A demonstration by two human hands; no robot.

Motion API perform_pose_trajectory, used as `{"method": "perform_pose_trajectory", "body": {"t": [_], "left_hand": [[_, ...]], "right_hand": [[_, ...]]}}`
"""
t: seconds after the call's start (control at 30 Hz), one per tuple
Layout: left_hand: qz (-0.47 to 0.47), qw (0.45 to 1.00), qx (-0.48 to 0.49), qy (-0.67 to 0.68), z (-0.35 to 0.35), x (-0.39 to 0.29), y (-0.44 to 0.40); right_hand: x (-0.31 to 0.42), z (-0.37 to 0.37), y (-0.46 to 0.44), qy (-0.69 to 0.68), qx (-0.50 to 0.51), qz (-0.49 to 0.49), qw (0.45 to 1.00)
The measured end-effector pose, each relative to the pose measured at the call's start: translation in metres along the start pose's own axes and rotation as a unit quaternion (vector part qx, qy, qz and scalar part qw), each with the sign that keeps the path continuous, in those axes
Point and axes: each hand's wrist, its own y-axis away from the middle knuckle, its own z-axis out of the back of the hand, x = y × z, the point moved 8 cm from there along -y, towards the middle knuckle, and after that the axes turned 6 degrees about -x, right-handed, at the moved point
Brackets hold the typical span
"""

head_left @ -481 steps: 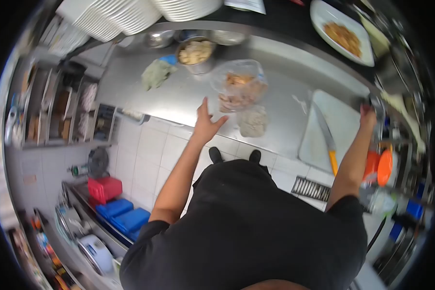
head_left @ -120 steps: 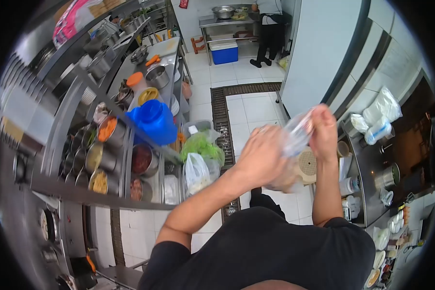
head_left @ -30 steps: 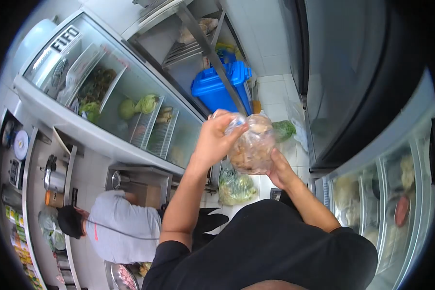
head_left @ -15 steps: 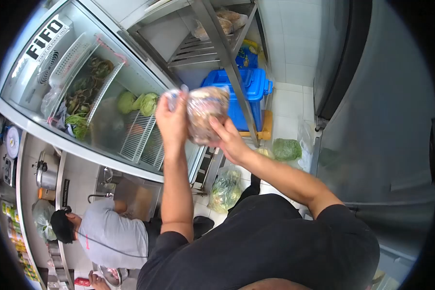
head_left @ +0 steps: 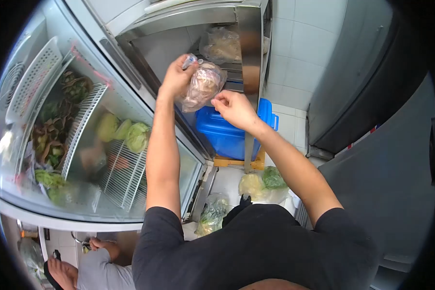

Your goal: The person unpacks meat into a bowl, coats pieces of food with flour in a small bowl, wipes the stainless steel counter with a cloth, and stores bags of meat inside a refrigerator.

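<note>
My left hand (head_left: 179,76) is closed on the gathered top of a clear plastic bag (head_left: 204,86) with pale brown pieces of food inside. The bag hangs in front of a metal shelf rack. Just right of the bag, my right hand (head_left: 234,108) has its fingers curled together near the bag's lower side; whether it touches the plastic or pinches anything is too small to tell. Behind the bag, another clear bag of light brown food (head_left: 223,46) lies on the rack's shelf.
A glass-door fridge (head_left: 89,140) with cabbages and leafy greens stands at the left. Below the rack is a blue lidded bin (head_left: 227,133). Bagged vegetables (head_left: 212,212) lie on the floor. Dark fridge doors (head_left: 367,101) line the right. At the lower left a person (head_left: 101,266) bends over.
The view has shifted toward the rack, which is now nearer. The bag has gone up to the shelf in my left hand. My right hand, earlier against the bag, now has its fingers curled beside it.
</note>
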Motion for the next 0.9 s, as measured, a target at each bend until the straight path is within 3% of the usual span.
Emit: {"method": "perform_pose_trajectory", "body": {"t": [0.1, 0.17, 0.27, 0.37, 0.4, 0.5, 0.53, 0.6, 0.67, 0.73, 0.8, 0.87, 0.9], "left_hand": [[-0.043, 0.982, 0.050, -0.177, -0.004, -0.013, 0.004], [-0.077, 0.989, -0.002, -0.126, -0.001, -0.018, 0.007], [-0.082, 0.990, -0.010, -0.118, 0.001, -0.016, -0.003], [-0.078, 0.982, 0.011, -0.169, -0.009, -0.038, -0.032], [-0.081, 0.982, 0.023, -0.171, -0.017, -0.044, -0.040], [-0.129, 0.972, 0.062, -0.188, -0.040, -0.053, -0.062], [-0.150, 0.966, 0.076, -0.196, -0.048, -0.053, -0.066], [-0.095, 0.979, 0.091, -0.156, -0.052, -0.046, -0.061], [-0.063, 0.984, 0.092, -0.140, -0.056, -0.035, -0.047], [-0.071, 0.986, 0.059, -0.139, -0.056, -0.028, -0.039], [-0.090, 0.983, 0.026, -0.156, -0.052, -0.020, -0.035], [-0.113, 0.980, -0.009, -0.165, -0.051, -0.010, -0.033], [-0.133, 0.979, -0.023, -0.155, -0.053, -0.015, -0.030]], "right_hand": [[0.071, 0.029, -0.005, 0.096, -0.211, 0.260, 0.937], [0.094, 0.030, -0.021, 0.118, -0.308, 0.375, 0.866], [0.079, 0.020, -0.068, 0.196, -0.343, 0.285, 0.873], [0.046, 0.014, -0.102, 0.163, -0.166, 0.069, 0.970], [0.044, 0.017, -0.100, 0.138, -0.227, 0.100, 0.959], [0.042, 0.030, -0.083, 0.075, -0.320, 0.053, 0.943], [0.049, 0.033, -0.076, 0.068, -0.343, 0.087, 0.933], [0.055, 0.031, -0.054, 0.057, -0.382, 0.150, 0.910], [0.075, 0.021, -0.004, 0.131, -0.340, 0.238, 0.900], [0.090, 0.024, 0.043, 0.052, -0.152, 0.337, 0.928], [0.059, 0.055, 0.067, 0.013, -0.188, 0.343, 0.920], [0.022, 0.102, 0.055, -0.024, -0.271, 0.290, 0.918], [-0.002, 0.121, 0.032, -0.100, -0.277, 0.190, 0.937]]}}
